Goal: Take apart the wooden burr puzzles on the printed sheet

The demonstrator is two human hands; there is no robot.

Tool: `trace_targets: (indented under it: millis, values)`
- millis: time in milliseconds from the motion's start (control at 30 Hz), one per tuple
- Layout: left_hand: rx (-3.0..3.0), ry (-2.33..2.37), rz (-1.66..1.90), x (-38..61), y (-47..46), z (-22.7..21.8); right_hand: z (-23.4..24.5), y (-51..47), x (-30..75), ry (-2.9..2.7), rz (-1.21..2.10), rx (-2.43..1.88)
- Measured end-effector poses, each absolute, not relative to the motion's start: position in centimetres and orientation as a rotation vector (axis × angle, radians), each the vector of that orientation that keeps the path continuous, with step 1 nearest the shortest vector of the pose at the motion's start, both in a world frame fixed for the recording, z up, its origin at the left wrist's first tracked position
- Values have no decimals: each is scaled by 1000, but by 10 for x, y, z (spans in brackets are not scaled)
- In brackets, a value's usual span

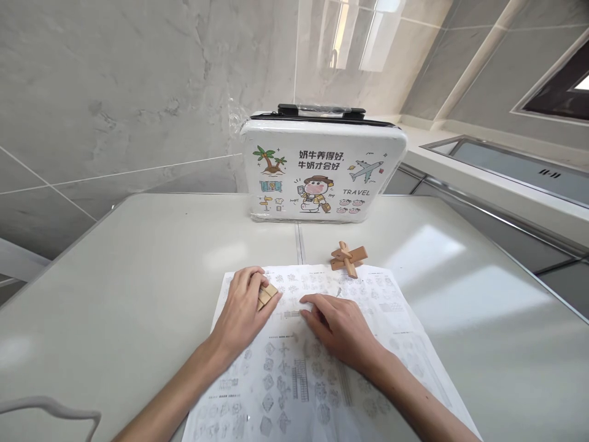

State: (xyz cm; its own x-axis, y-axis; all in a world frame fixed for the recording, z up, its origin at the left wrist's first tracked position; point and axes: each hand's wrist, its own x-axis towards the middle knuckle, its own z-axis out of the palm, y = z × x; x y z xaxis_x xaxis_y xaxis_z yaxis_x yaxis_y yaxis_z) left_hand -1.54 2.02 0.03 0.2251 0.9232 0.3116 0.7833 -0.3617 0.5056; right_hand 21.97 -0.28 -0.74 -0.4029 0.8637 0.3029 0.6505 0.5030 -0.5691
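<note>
My left hand (242, 302) is closed round a small pale wooden block puzzle (267, 296), with grooves between its pieces; part of it is hidden by my fingers. It is over the upper left of a large printed sheet (257, 383) of small diagrams. My right hand (343, 325) rests on the sheet's middle, holding nothing that I can see. Its index finger and thumb reach leftward with a gap between them, while the other fingers are curled under. Beyond it, at the sheet's top edge, lies a crossed wooden interlocking puzzle (348, 259).
A white case (317, 138) with cartoon prints and a black handle stands upright at the back of the pale table (151, 270), partly wrapped in clear plastic. A grey cable (50, 405) hangs at the lower left. Tiled wall rises behind; a counter (506, 178) runs along the right.
</note>
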Motion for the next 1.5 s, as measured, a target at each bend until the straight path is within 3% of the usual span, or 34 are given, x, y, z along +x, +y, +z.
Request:
trace_targets:
  millis: [567, 967, 1500]
  values:
    - [2414, 1796, 881, -33, 34, -1, -7, -3, 220, -2185, 488, -1257]
    - [2678, 1024, 921, -9, 8, 14, -8, -3, 219, -2169, 491, -1247]
    - [2710, 869, 741, -4, 5, 12, -8, -3, 220, -2157, 528, -1238]
